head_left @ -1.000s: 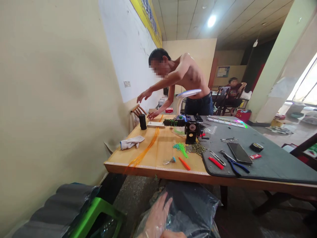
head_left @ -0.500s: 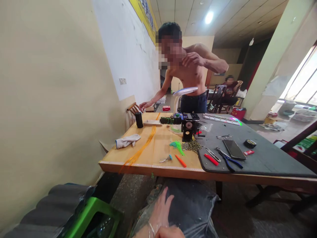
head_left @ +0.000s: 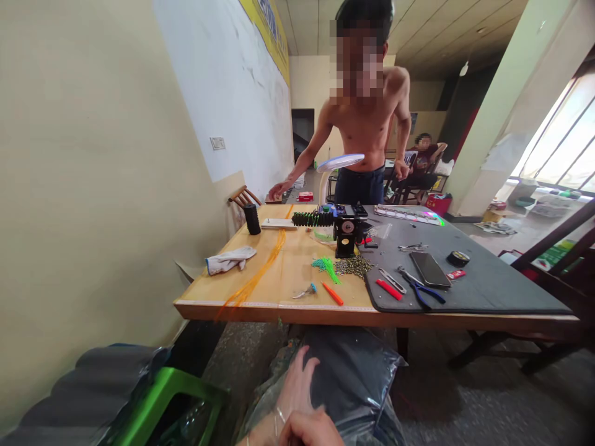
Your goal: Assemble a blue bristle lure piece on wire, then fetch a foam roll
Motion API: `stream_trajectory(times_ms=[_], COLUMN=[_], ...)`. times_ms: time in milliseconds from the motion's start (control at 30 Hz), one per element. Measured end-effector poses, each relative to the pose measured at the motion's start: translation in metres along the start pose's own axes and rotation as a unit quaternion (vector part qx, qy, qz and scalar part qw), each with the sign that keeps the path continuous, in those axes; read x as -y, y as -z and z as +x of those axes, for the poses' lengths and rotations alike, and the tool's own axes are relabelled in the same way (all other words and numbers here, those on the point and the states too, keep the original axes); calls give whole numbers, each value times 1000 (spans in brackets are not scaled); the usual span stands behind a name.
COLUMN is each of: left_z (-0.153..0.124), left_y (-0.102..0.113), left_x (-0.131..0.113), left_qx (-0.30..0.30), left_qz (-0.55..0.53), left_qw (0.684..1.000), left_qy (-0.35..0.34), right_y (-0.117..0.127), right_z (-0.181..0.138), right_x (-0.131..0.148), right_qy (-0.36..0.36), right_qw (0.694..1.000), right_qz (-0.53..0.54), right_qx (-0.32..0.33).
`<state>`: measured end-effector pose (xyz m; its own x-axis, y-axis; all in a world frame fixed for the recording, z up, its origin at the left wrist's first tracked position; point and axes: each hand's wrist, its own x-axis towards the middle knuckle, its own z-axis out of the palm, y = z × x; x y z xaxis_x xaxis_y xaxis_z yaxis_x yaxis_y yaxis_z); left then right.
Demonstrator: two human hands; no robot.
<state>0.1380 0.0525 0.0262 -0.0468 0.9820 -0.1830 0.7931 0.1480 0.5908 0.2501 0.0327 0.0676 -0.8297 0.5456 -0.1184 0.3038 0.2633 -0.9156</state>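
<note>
In the head view, my left hand (head_left: 297,379) stretches out low in front of the table, fingers extended, with thin bands round its wrist. It is over a dark bundle in clear plastic (head_left: 346,365). My right hand (head_left: 312,428) is curled beside the left wrist; whatever its fingers grip, if anything, is hidden. Both hands are below the table edge. On the wooden table (head_left: 264,288) stands a black hand-cranked device (head_left: 345,235) with a ridged rod (head_left: 312,219) wound with green line. Orange strands (head_left: 260,275) trail over the front edge.
A shirtless person (head_left: 362,136) leans over the far side, one hand near the table's back-left corner. A glove (head_left: 230,260), black cylinder (head_left: 251,219), pliers (head_left: 423,290), phone (head_left: 430,269) and ring lamp (head_left: 341,162) are on the table. A green plastic frame (head_left: 162,390) stands lower left.
The other person has straightened somewhat, lowered a raised hand, and moved right in view. The view has shifted slightly. My hands keep nearly the same pose, the right one showing a little more.
</note>
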Motion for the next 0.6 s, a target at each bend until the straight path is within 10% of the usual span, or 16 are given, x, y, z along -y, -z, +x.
stream_trajectory(times_ms=[467, 600], left_z=[-15, -45], left_y=[10, 34], left_x=[19, 46], left_qx=[-1, 143], left_qz=[-96, -263], left_qw=[995, 954], left_qy=[-11, -34], right_y=[-3, 1], right_z=[-11, -12], right_x=[-5, -4], right_qy=[-20, -48], right_qw=[994, 978], right_qz=[49, 109], right_qx=[-97, -168])
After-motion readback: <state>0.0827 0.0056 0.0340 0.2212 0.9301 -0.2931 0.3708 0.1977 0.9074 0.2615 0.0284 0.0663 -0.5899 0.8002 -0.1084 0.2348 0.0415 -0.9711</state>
